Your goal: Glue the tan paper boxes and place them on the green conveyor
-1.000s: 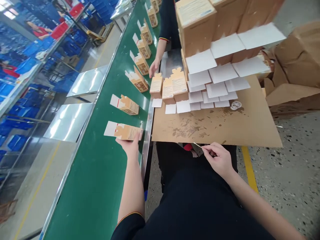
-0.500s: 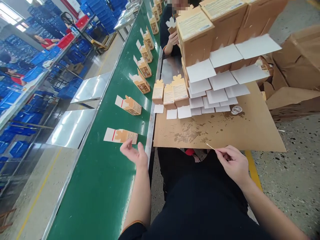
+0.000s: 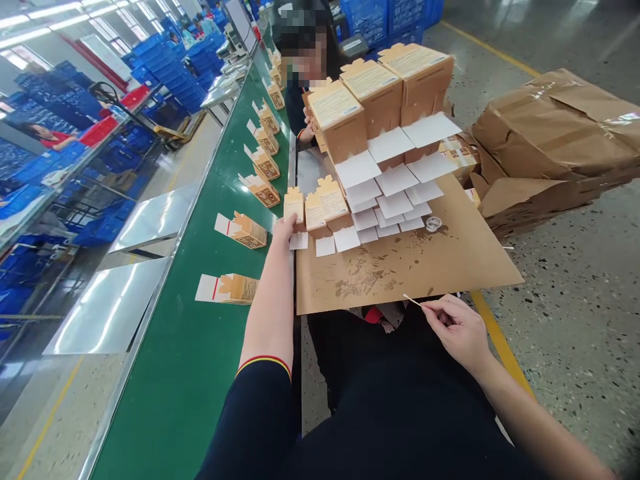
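My left hand (image 3: pixel 283 232) reaches forward over the belt's edge and grips a small tan carton (image 3: pixel 294 205) with a white flap at its base. Its thumb lies on the near face; the other fingers are mostly hidden. Right of that carton stand similar cartons (image 3: pixel 334 201), beside a stepped stack of cartons (image 3: pixel 340 123) with white flaps sticking out. Between the thumb and fingertips of my right hand (image 3: pixel 460 331) is a thin pale stick (image 3: pixel 412 300), pointing left near the cardboard's front edge. An open-topped carton (image 3: pixel 243 289) lies on the belt beside my left forearm.
A green conveyor belt (image 3: pixel 165 393) carries several more open cartons (image 3: pixel 250 231). Dark stains and a clear round object (image 3: pixel 433 224) are on the cardboard sheet (image 3: pixel 400 283). A co-worker (image 3: pixel 305 60) is behind the stack. A big brown paper-wrapped bundle (image 3: pixel 560 133) lies right.
My left hand has let go of the nearest carton on the belt and moved forward to one beside the stack. My right hand still holds the stick. The view has tilted up.
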Demonstrator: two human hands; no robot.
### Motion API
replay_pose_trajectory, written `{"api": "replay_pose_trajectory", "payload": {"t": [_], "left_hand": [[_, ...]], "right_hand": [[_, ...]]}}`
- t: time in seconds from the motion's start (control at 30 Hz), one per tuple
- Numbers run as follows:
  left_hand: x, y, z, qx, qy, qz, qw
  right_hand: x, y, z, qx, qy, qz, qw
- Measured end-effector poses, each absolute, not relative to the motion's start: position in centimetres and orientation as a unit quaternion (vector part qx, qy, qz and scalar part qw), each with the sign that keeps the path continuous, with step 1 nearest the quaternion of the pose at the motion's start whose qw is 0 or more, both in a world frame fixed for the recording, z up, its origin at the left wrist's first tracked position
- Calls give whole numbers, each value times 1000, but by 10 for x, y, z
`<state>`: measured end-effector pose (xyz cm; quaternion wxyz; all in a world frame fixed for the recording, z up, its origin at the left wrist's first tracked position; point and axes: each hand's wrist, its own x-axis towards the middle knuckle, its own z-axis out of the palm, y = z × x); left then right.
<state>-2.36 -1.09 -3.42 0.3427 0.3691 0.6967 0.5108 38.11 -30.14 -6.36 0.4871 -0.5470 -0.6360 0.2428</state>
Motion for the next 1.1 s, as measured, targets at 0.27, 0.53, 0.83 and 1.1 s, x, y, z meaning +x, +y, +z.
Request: {"api": "replay_pose_trajectory", "payload": {"t": [0.27,0.53,0.83,1.1], "left_hand": [[-27,-149,-31,312,585,616,425],[69,-211,-62,348,578,570,468],[74,-208,-55,356,589,565,455],[73,-205,-56,384,604,549,432]], "right_hand": [[388,-307,-53,-555,-634,254,475],[311,-254,-80,-465,-721,293,421],[291,-213,-106,-473,-779,236,336],[278,-235,-100,-426,-807,231,339]]}}
